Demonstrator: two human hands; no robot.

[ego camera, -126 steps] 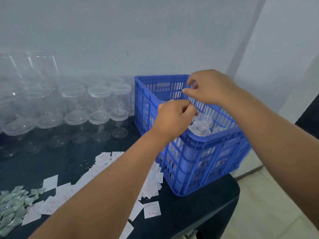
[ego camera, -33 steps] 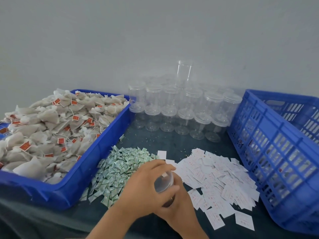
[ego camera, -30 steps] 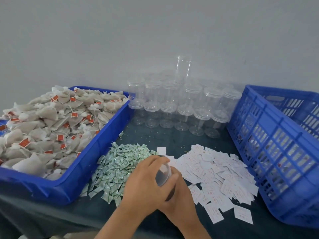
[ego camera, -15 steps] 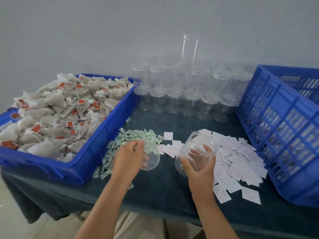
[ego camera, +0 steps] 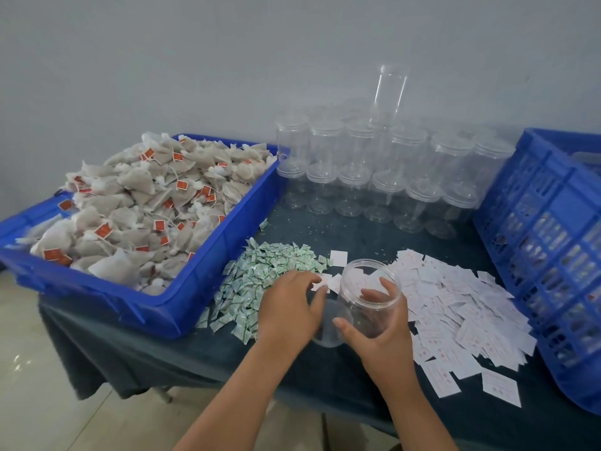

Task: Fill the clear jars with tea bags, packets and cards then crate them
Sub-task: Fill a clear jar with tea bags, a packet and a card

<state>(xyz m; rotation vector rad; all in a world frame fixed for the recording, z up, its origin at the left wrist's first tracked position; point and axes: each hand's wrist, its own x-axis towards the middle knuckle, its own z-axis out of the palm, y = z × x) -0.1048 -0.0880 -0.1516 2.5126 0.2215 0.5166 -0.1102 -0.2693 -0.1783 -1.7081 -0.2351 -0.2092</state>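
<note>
My right hand grips an open clear jar, tilted with its mouth up and away from me and its base low on the left. It is held just above the dark table, between the two paper piles. My left hand lies palm down at the right edge of the green packet pile, its fingertips touching loose white cards beside the jar. The main spread of white cards lies to the right. Tea bags fill a blue tray on the left. I cannot make out the jar's lid.
Several lidded empty clear jars stand stacked in rows at the back, with one tall lidless jar on top. A blue slatted crate stands at the right edge. The table's front edge is close to me.
The lid came off the jar between my hands. My left hand then carried it left and now rests by the cards, while the right hand brought the open jar closer to it.
</note>
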